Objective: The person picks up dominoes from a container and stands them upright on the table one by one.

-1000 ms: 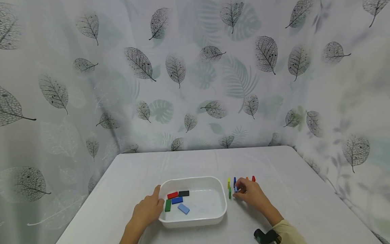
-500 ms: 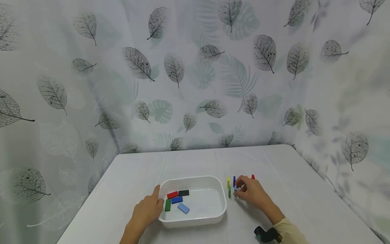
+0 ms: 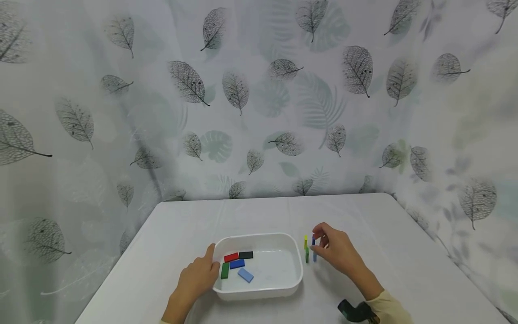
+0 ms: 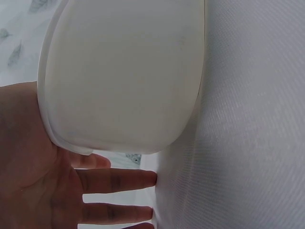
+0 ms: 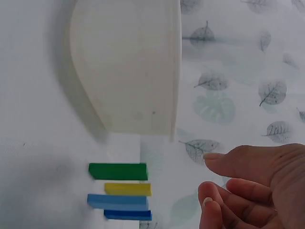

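Note:
My left hand (image 3: 197, 275) rests on the left end of a white plastic tub (image 3: 259, 294); the left wrist view has its fingers straight beside the wall. Right of the tub, small flat blocks stand upright: green (image 3: 307, 255), yellow (image 3: 305, 242), light blue (image 3: 314, 257) and dark blue (image 3: 313, 241). Close over the blue ones hovers my right hand (image 3: 339, 250), thumb and fingertips apart with nothing between them. In the right wrist view, that hand (image 5: 252, 186) is separated by a gap from the light blue block (image 5: 117, 202).
Inside the tub lie flat blocks: red (image 3: 231, 257), black (image 3: 246, 255), dark blue (image 3: 237, 264), green (image 3: 225, 270) and light blue (image 3: 245, 275). A black device (image 3: 356, 311) sits at the right wrist. A leaf-print curtain (image 3: 259, 103) surrounds the white table (image 3: 344, 211).
My right hand has let go of the light blue block, which stands upright, and has lifted slightly up and away. The red block behind it is now hidden. The left hand keeps its place.

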`<state>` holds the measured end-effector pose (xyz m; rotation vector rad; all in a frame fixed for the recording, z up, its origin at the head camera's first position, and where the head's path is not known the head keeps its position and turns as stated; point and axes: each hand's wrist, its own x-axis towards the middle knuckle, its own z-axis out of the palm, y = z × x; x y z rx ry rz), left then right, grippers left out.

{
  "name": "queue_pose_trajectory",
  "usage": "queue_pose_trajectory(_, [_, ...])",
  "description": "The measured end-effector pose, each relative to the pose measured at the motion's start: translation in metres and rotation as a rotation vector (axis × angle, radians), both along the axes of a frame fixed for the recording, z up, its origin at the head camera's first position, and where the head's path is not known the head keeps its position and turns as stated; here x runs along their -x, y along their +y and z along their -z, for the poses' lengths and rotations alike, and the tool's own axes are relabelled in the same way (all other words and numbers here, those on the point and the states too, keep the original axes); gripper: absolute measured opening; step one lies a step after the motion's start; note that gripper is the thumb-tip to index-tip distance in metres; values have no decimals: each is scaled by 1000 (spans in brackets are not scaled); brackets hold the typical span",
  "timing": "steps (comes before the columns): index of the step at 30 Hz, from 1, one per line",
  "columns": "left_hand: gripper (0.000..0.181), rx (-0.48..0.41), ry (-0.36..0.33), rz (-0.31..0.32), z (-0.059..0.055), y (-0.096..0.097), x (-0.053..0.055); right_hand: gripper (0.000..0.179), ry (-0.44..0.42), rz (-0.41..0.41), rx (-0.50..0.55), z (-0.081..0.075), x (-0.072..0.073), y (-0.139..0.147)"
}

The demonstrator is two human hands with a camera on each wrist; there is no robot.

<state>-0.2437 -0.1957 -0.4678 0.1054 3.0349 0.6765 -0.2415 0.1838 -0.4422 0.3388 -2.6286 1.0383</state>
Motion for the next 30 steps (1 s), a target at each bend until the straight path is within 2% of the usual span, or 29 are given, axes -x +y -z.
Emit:
queue_pose_trajectory(5, [61,1,3,4,-2,1,-1,34,54,-83,22,-7,-4,-20])
queue_pose_trajectory(16, [62,-10,11,10,-1,0,-2,29,55,-293,-24,-6,-8,-68])
queue_pose_trajectory(22, [62,-9,10,11,-3,1,-3,28,16,-367,-32,-1,-4,-90])
queue_pose_trajectory(30, [62,-7,18,8,-3,0,-3,27,-98,-408,-50,3,-1,-116])
